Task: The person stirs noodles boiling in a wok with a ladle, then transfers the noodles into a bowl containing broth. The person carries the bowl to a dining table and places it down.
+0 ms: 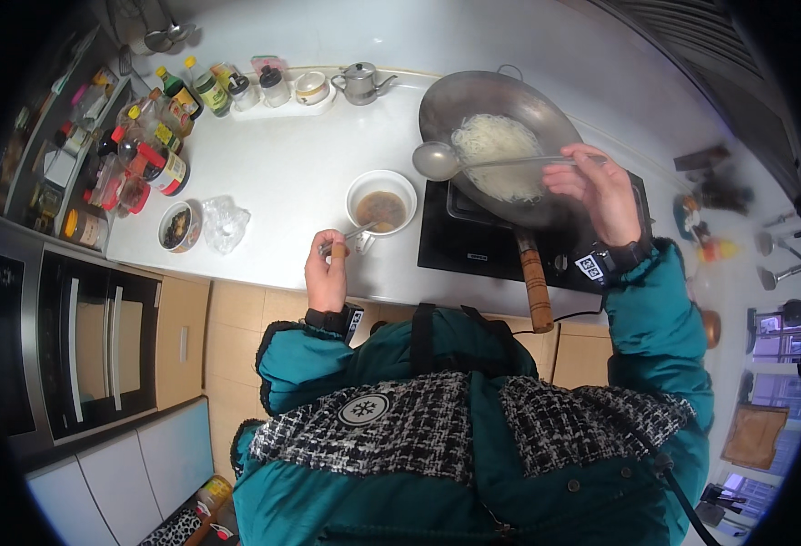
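Note:
My right hand grips the handle of a metal ladle, held level above the wok. The ladle's bowl hangs over the wok's left rim. Pale thin noodles lie in cloudy liquid inside the dark wok, which sits on the black stove. In my left hand, closed fingers pinch a thin metal spoon. Its far end dips into a brown liquid with dark bits in a white handled bowl, left of the stove. Whatever lies in the ladle's bowl is hard to make out.
The wok's wooden handle juts past the counter's front edge. Toward the left stand a small bowl of dark food, a clear plastic bag and several sauce bottles. Seasoning jars and a metal teapot line the back wall.

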`<state>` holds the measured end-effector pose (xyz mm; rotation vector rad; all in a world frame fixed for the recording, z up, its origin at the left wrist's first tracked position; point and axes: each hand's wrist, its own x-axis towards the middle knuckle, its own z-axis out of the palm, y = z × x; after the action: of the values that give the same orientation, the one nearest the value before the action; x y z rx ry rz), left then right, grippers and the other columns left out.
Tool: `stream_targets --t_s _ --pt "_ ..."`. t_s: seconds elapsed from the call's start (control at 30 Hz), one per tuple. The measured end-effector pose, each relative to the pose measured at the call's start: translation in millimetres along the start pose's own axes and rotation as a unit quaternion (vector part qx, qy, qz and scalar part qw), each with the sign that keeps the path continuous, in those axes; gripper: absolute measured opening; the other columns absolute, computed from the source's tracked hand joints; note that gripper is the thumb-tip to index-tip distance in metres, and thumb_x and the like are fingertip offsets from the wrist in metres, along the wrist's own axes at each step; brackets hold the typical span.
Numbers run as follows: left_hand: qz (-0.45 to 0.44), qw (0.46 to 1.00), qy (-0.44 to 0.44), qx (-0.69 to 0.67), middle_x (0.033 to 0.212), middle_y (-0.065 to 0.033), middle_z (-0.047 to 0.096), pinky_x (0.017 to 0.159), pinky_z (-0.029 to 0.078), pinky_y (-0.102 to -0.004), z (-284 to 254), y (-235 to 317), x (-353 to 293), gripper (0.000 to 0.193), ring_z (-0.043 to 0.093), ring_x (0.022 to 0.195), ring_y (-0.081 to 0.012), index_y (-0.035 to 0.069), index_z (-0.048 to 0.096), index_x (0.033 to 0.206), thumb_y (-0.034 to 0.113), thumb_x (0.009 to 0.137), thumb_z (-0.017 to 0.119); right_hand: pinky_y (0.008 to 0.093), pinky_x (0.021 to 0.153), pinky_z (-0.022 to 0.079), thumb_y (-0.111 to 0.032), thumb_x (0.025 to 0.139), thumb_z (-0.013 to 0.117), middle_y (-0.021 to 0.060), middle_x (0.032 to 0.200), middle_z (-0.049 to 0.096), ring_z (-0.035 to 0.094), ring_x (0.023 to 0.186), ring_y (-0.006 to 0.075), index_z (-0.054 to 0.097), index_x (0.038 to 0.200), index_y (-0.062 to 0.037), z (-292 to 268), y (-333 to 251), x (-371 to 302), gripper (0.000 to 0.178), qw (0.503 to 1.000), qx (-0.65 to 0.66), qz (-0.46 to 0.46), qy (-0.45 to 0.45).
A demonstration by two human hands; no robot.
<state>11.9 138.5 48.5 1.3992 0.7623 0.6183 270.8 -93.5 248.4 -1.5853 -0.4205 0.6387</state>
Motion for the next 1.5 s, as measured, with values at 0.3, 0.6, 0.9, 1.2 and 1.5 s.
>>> stream_targets --t_s 0.3,0.6,0.9,1.2,1.5 --pt "0.008 1.000 -0.001 0.009 0.079 -0.0008 0.054 0.068 0.041 -0.0220 0.5 -3.3 0.4 0.012 0.050 0.074 -0.0087 0.004 0.055 0.097 0.016 0.095 0.053 0.0274 0.082 0.051 -0.013 0.099 0.045 0.0130 0.095 0.065 0.064 0.086 0.0171 0.054 0.112 0.0023 42.6 14.8 5.7 0.022 0.991 -0.062 -0.001 -0.121" --pt "-0.002 1.000 0.006 0.007 0.077 -0.0004 0.054 0.067 0.040 -0.0215 3.5 -1.4 -2.1 0.014 0.049 0.072 -0.0079 0.004 0.055 0.096 0.018 0.096 0.053 0.0261 0.088 0.048 -0.009 0.099 0.043 0.0085 0.102 0.063 0.061 0.095 0.0148 0.054 0.115 0.0039 65.4 14.5 -4.9 0.023 0.962 -0.200 -0.058 -0.176" --pt "-0.005 1.000 0.001 0.012 0.076 0.0000 0.054 0.066 0.040 -0.0212 3.1 -6.8 -0.6 0.013 0.048 0.072 -0.0074 0.004 0.056 0.096 0.017 0.096 0.054 0.0278 0.090 0.046 -0.008 0.099 0.042 0.0081 0.101 0.064 0.060 0.097 0.0152 0.058 0.109 0.0044 54.3 2.2 -18.7 0.023 0.944 -0.256 -0.138 -0.154" --pt "-0.009 1.000 0.002 0.010 0.078 0.0000 0.053 0.068 0.040 -0.0211 2.8 -9.0 -3.9 0.012 0.049 0.073 -0.0078 0.004 0.055 0.097 0.016 0.095 0.054 0.0259 0.081 0.051 -0.016 0.099 0.045 0.0158 0.099 0.065 0.066 0.088 0.0182 0.054 0.115 0.0032 -34.2 16.8 -0.8 0.026 0.986 -0.097 -0.114 0.067" --pt "0.007 1.000 -0.003 -0.001 0.080 -0.0001 0.053 0.069 0.041 -0.0215 8.2 -12.1 -5.0 0.008 0.050 0.074 -0.0081 0.005 0.055 0.095 0.012 0.095 0.053 0.0265 0.072 0.053 -0.019 0.099 0.047 0.0135 0.093 0.066 0.067 0.081 0.0189 0.055 0.112 0.0002 -120.1 85.4 23.8 0.025 0.975 -0.143 -0.042 0.167"
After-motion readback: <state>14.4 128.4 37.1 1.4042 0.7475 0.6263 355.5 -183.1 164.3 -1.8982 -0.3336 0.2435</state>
